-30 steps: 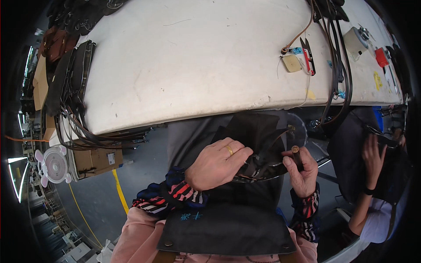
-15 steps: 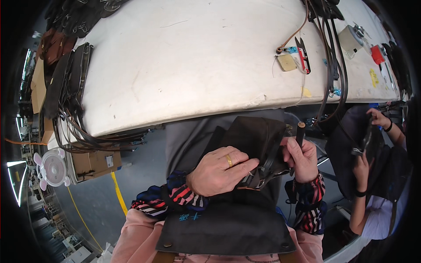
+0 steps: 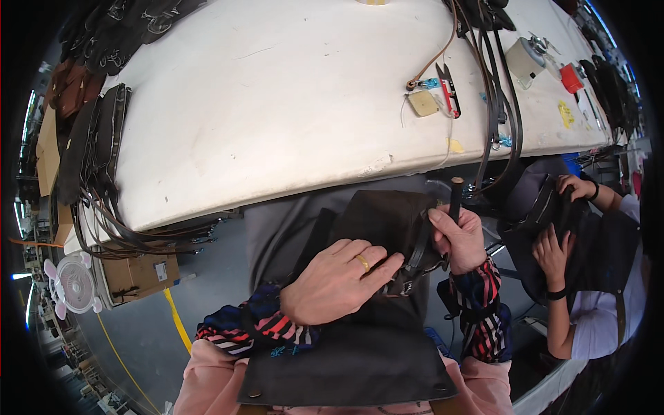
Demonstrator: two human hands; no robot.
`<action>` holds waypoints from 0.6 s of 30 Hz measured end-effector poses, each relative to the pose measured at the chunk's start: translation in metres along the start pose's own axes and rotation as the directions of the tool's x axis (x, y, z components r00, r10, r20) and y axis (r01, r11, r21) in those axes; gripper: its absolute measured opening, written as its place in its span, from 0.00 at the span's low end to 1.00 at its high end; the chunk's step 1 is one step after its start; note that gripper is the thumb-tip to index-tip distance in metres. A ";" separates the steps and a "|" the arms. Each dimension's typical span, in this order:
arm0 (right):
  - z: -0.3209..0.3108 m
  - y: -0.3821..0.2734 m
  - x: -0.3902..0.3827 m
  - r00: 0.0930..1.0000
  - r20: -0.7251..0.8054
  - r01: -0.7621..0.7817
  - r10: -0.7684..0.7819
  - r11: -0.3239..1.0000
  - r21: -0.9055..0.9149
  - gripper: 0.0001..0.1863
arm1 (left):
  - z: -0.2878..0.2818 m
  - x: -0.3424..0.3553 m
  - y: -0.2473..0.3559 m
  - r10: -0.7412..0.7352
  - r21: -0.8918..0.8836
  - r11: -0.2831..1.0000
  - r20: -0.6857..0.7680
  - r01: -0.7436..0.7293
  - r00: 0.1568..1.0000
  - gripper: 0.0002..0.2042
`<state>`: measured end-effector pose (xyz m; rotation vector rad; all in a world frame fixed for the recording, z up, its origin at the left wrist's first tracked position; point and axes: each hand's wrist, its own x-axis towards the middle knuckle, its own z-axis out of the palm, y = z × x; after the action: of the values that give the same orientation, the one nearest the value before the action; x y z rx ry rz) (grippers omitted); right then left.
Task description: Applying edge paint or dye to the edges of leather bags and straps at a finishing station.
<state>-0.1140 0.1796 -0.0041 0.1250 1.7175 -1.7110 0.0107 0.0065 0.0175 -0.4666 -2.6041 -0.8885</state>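
Note:
My left hand lies on a dark brown bag in my lap, its fingers curled onto the bag beside a metal zipper; the fingertips are partly hidden. A gold ring is on one finger. My right hand, at the bag's right, is closed round an upright dark rod-like tool with a tan top, its thumb at the bag's edge near a dark strap. A black apron and dark cloth lie under the bag.
A white table ahead holds stacked black bags with straps, red-handled snips, a wax block, a metal container and hanging straps. A pink-white fan and carton are left. Another person's hands handle dark fabric at right.
My right hand has moved upward with the tool, its thumb reaching higher along the bag. My left hand has shifted slightly down and left. The co-worker's hands have moved on the dark fabric.

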 end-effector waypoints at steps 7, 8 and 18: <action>-0.006 -0.026 -0.049 0.894 -0.155 0.434 -0.421 0.899 0.058 0.07 | -0.042 -0.017 0.015 -0.408 -0.305 0.825 0.263 0.477 0.874 0.17; -0.002 -0.025 -0.055 0.879 -0.159 0.461 -0.449 0.886 0.046 0.07 | -0.036 -0.019 0.013 -0.403 -0.389 0.771 0.315 0.504 0.859 0.16; 0.030 -0.023 -0.085 0.506 0.274 0.798 -0.817 0.323 -0.510 0.07 | -0.007 -0.004 -0.003 -0.380 -0.687 0.240 0.584 0.686 0.717 0.17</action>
<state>-0.0498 0.1833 0.0634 -1.2415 2.4794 -1.6400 0.0144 -0.0005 0.0199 0.1929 -2.2809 -2.6919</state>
